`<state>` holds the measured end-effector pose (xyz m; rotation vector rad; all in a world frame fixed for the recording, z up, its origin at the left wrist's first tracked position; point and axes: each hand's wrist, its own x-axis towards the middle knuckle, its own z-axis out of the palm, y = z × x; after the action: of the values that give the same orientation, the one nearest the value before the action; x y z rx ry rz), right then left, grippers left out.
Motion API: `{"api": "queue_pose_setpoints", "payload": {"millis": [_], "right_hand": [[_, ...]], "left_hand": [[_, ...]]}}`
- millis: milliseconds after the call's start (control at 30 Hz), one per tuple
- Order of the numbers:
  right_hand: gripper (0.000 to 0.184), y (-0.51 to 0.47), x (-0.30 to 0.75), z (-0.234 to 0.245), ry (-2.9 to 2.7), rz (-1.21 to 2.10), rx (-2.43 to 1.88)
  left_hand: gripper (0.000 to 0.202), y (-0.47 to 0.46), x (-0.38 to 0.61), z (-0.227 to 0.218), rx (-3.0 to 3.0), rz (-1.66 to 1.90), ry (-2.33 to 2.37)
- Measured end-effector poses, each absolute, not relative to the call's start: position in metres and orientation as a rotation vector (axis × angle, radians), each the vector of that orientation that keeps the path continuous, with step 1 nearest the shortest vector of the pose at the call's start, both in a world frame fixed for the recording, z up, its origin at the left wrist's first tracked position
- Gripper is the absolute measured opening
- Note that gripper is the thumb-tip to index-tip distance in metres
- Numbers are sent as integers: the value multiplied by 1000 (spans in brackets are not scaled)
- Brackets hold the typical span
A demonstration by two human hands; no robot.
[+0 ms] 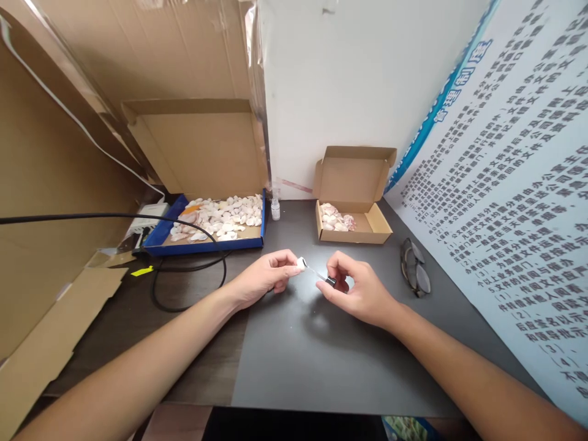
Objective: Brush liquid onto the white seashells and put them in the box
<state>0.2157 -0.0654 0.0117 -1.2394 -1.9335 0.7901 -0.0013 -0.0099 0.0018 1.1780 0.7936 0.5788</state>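
Near the middle of the desk, my left hand [271,274] is closed, pinching a small white piece [301,263] that looks like a shell, with a dark patch on its right edge. My right hand [351,283] grips the black cap [330,281] of a small applicator brush. Its thin pale stem [316,271] points left and up, with the tip at or very near the white piece; contact is hard to make out. Both hands are above the dark grey mat [294,361].
Behind my left hand is an open blue-edged box [204,247] of pale shells [225,214]. A smaller cardboard box [353,236] holds more shells. A little clear bottle [275,209] stands between them. Glasses [416,268] lie right; a black cable [188,267] loops left.
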Motion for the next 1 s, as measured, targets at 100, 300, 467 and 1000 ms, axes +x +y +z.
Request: {"api": "queue_pose_setpoints", "payload": {"millis": [100,300,467,1000], "right_hand": [[28,-65,216,12,-1935,789,-1250],[28,-64,218,13,-1947,789,-1286],[27,-61,218,11,-1969,716,-1350],[27,-63,216,11,-1939,728,-1311]], "left_hand": [[36,-10,-1,1,1190,572,802],[34,-10,-1,2,1176,581,804],[34,-11,-1,2,1162,590,795],[33,-9,-3,-2,1185,576,796]]}}
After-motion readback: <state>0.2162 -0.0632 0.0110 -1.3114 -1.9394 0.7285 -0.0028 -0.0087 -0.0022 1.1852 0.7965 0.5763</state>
